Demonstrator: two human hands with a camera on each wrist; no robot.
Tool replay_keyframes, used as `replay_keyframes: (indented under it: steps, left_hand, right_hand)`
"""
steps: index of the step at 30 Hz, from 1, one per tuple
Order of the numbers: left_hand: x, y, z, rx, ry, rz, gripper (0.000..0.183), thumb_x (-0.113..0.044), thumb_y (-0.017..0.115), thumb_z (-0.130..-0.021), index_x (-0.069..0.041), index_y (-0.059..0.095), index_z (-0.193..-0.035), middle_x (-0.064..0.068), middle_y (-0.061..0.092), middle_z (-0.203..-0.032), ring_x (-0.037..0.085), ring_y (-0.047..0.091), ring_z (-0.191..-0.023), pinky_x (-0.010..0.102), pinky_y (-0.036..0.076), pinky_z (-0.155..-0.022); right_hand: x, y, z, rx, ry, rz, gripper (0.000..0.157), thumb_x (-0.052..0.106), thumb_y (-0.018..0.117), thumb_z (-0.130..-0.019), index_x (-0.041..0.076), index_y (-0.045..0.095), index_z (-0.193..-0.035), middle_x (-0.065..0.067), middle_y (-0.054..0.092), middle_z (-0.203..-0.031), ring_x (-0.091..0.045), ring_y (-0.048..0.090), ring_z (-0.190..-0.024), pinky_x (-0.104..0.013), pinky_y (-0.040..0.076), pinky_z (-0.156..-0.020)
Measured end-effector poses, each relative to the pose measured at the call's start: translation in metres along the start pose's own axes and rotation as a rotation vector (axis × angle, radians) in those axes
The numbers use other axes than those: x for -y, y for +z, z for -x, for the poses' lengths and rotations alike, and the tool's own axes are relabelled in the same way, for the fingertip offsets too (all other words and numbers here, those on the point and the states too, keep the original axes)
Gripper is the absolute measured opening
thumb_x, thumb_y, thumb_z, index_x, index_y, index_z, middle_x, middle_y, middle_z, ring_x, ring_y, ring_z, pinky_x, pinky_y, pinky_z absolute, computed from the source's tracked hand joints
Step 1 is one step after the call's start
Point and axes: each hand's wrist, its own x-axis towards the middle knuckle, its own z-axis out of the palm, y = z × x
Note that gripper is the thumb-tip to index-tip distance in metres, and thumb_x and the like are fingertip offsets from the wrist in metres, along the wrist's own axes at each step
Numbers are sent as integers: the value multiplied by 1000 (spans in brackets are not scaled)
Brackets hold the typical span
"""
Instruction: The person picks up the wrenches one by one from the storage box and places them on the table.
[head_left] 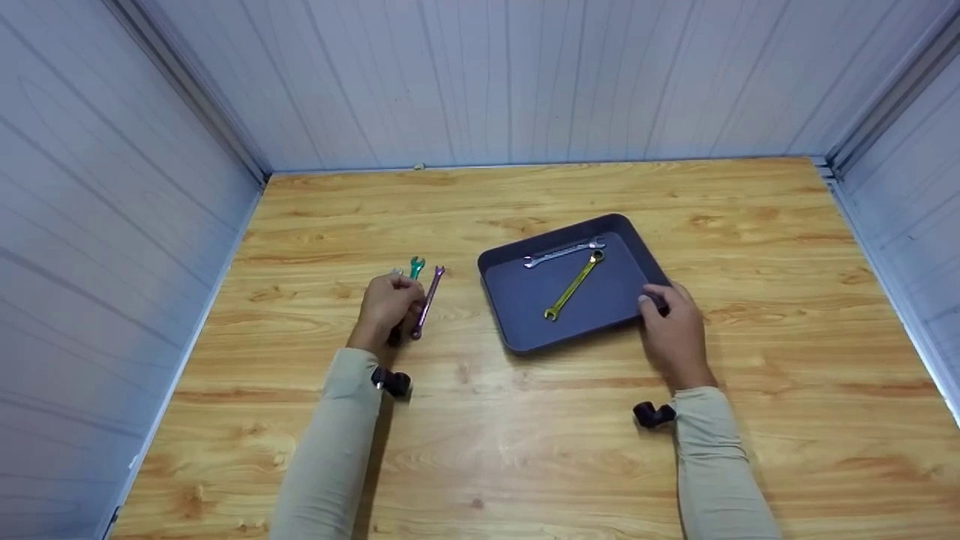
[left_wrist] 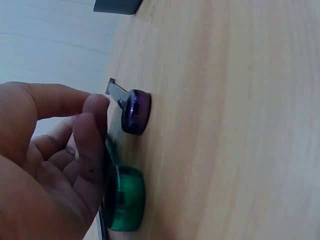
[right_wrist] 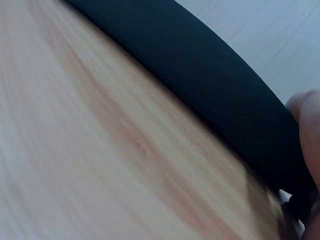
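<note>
My left hand [head_left: 388, 304] is over a green wrench [head_left: 417, 264], its thumb and fingertips close together beside the shaft; whether they pinch it is hidden. A purple wrench [head_left: 428, 304] lies just right of that hand. The tip of a silver wrench [head_left: 397, 271] shows past the knuckles. In the left wrist view, the ring ends of the green wrench [left_wrist: 127, 197] and purple wrench [left_wrist: 136, 112] rest on the table. My right hand [head_left: 675, 322] grips the near right corner of a dark grey tray [head_left: 499, 319], thumb over the rim.
Inside the tray lie a yellow wrench [head_left: 574, 286] and another silver wrench [head_left: 564, 253], apart from each other. The wooden table [head_left: 480, 450] is bounded by a white panel wall [head_left: 480, 82] at the back and panels at both sides.
</note>
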Motion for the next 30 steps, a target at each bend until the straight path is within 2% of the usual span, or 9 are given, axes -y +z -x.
replay_keyframes:
  steps: [7,11,14,19,30]
  left_hand:
    - [1,-1,0,-35,-3,-2,11,-7,62,-95,-2,66,-104,12,68,-81,18,64,-63,31,53,-53]
    - [0,3,0,-45,40,9,11,-8,63,-94,-2,66,-103,12,67,-81,19,64,-64,30,53,-53]
    - [-1,7,1,-31,63,52,11,-6,63,-95,0,66,-104,14,66,-82,20,65,-63,30,53,-53]
    - [-1,15,4,21,58,130,15,-4,61,-97,5,63,-109,18,67,-86,21,65,-64,30,54,-54]
    - [-3,21,7,75,38,144,14,-6,63,-97,2,63,-108,14,66,-79,18,63,-61,28,50,-51]
  right_hand:
    - [2,0,0,2,2,3,42,35,58,-101,6,65,-130,-19,37,-155,-39,31,-144,-51,22,-118]
    - [1,0,0,-8,-9,9,42,35,58,-101,6,65,-130,-19,39,-154,-39,32,-143,-51,22,-117]
    - [0,0,0,-16,-24,20,40,34,57,-101,6,66,-129,-19,41,-152,-37,33,-143,-50,23,-117]
    - [0,1,2,-15,-25,29,40,34,56,-102,5,65,-129,-18,42,-152,-36,34,-143,-50,24,-117]
    - [2,0,2,-9,-17,19,42,35,56,-102,6,65,-130,-19,40,-153,-38,33,-143,-51,23,-117]
